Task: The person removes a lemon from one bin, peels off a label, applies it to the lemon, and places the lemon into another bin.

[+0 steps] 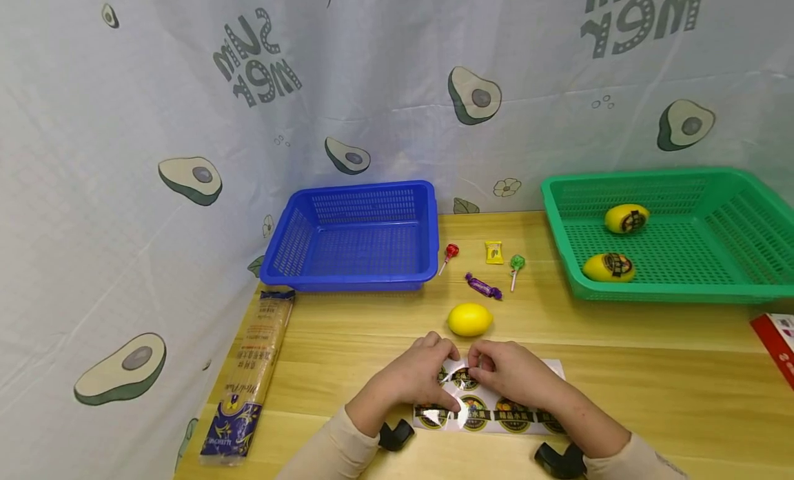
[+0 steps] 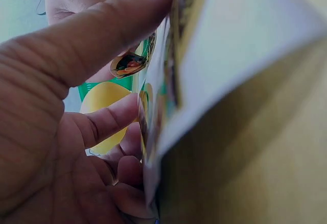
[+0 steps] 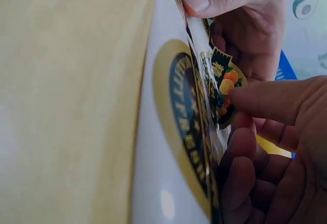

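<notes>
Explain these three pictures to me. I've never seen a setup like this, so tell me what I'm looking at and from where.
There is no machine here: a person works with two bare hands, filmed by a head camera and one camera on each wrist. The head view shows a wooden table with a blue basket, a green basket holding two labelled lemons, some sweets and a plain lemon. The left hand holds up a sticker sheet while the right hand pinches a sticker partly peeled from it, seen close in the wrist views.
</notes>
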A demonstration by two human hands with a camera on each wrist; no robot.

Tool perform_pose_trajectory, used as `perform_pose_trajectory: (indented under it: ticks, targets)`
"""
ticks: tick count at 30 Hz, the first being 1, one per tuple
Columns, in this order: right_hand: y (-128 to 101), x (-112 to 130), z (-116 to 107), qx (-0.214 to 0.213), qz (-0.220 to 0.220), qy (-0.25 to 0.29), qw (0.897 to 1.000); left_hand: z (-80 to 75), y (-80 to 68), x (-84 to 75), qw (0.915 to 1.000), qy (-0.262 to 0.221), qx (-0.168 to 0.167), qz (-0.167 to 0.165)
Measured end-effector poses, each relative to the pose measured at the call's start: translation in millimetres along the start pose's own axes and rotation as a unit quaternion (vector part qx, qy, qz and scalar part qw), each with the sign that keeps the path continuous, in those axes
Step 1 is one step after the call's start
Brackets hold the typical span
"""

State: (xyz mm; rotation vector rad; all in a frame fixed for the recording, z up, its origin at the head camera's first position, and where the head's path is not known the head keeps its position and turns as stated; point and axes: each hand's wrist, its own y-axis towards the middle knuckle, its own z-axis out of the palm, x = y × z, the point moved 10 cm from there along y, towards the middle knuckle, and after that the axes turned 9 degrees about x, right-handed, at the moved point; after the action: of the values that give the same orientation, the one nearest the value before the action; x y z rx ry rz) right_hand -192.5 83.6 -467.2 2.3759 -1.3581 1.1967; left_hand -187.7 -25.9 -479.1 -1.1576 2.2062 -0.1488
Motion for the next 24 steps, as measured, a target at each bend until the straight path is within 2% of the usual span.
perform_pose_trajectory:
  ticks: [9, 11, 13, 17, 19, 21, 22, 23, 24]
  targets:
    - [-4, 1, -14, 0.001, 0.005, 0.094, 0.996, -2.2, -1.9, -0.1, 1.0000, -0.001, 0.005, -0.002]
    - [-5, 0, -18, 0.002, 0.006, 0.095, 0.995, -6.5, -3.1, -1.4, 0.9996, -0.026, -0.002, 0.012]
    - [-6, 0, -20, 0.004, 0.004, 0.090, 0.996, -15.6, -5.1, -4.8, 0.9960, -0.075, -0.029, 0.038]
    - [-8, 4, -23, 0.008, -0.017, 0.097, 0.995, -36.6, -11.7, -14.8, 0.9763, -0.152, -0.113, 0.105]
    - [-9, 7, -24, 0.006, -0.031, 0.108, 0.994, -41.2, -13.9, -15.5, 0.9650, -0.186, -0.142, 0.118]
    - [-9, 8, -26, -0.002, -0.040, 0.120, 0.992, -41.3, -14.2, -11.6, 0.9519, -0.237, -0.155, 0.116]
    - [-9, 8, -27, -0.007, -0.040, 0.126, 0.991, -40.8, -14.0, -8.4, 0.9419, -0.274, -0.160, 0.110]
    - [-9, 7, -28, -0.011, -0.039, 0.132, 0.990, -40.1, -13.8, -4.9, 0.9278, -0.319, -0.161, 0.107]
    - [-9, 7, -29, -0.014, -0.039, 0.138, 0.990, -38.8, -13.1, -1.6, 0.9092, -0.369, -0.161, 0.104]
